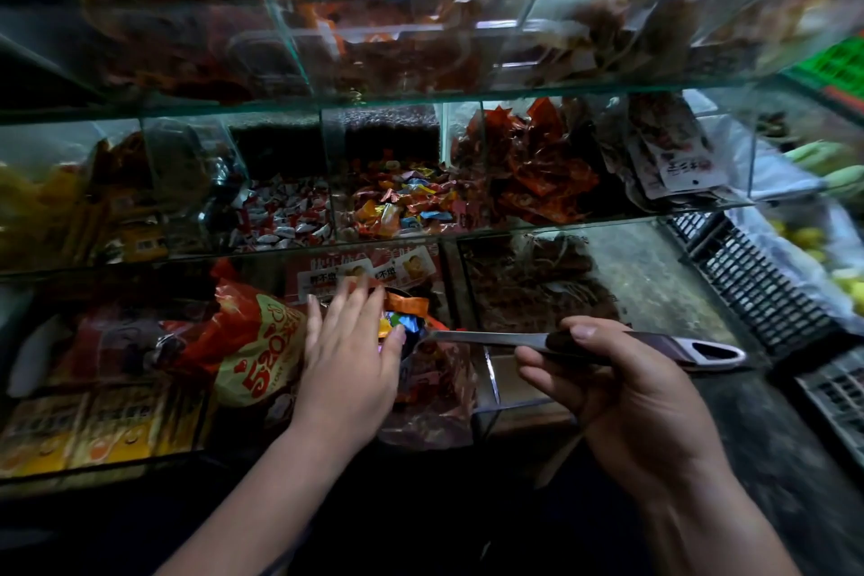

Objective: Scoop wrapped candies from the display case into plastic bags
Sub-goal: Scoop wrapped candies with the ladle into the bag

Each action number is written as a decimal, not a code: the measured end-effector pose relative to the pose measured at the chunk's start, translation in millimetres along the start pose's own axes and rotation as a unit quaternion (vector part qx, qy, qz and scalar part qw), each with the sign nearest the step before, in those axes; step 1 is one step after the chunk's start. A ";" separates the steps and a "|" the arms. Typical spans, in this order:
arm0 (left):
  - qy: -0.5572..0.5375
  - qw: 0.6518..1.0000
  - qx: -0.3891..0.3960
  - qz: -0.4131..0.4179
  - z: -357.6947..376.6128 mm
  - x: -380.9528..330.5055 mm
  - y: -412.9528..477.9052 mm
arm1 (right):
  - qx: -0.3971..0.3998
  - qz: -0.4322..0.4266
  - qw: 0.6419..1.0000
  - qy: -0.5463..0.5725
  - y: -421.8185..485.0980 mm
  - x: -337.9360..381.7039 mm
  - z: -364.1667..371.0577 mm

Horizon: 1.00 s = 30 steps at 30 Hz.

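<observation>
Candies [401, 319] heap the scoop [491, 338], held low before the case [561, 220]. The right grip [608, 379] is curled tight round the scoop's handle, keeping it level. The left grip [350, 351] lies flat over the scoop's load with fingers straight, likely to stop spills. I see no bag clearly near the scoop.

On my feed I read two bare hands. The left hand [348, 355] is slender, with short, rounded fingernails. The right hand [622, 398] shows broader in view, with a short, squared thumbnail [583, 332] and creases across the finger joints. Behind each hand the wrist is uncovered. The left forearm [262, 496] and right forearm [715, 528] run uncovered to the frame's lower edge.
</observation>
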State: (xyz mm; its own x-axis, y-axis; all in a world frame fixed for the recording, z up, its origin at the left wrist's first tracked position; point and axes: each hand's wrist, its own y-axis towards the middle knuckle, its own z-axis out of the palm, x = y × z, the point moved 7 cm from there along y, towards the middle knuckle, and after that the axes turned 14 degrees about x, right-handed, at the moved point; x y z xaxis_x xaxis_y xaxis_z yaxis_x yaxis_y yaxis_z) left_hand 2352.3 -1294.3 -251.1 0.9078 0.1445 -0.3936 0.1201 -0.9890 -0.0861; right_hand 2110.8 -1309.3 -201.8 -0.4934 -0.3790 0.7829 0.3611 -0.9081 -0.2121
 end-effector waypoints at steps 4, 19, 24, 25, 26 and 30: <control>0.015 1.000 0.006 0.010 -1.1 -9.8 3.4 | 0.000 -0.010 1.000 -0.009 -3.3 3.3 2.7; -0.203 0.973 -0.098 0.053 -59.8 -20.1 45.9 | -0.047 -0.118 0.988 0.090 32.4 39.6 13.8; -0.238 0.967 -0.090 -0.014 -48.8 11.0 35.5 | 0.006 -0.225 0.963 -0.147 81.6 37.3 48.3; -0.237 0.967 -0.085 -0.021 -45.5 14.4 33.9 | 0.027 -0.270 0.916 -0.296 85.6 39.3 58.7; -0.236 0.968 -0.081 -0.027 -43.0 17.2 32.8 | 0.056 -0.304 0.842 -0.443 86.9 36.7 72.9; -0.251 0.965 -0.071 -0.040 -39.0 23.9 31.1 | 0.142 -0.302 0.682 -0.650 85.7 10.5 94.1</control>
State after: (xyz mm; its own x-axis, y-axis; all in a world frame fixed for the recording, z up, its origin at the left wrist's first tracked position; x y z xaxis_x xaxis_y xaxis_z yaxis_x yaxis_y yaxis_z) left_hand 2393.4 -1322.7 -227.5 0.5887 0.1813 -0.7878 0.2670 -0.9634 -0.0222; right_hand 2211.1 -1374.4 -156.7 0.4324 0.6965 0.5727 0.6332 -0.6867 0.3570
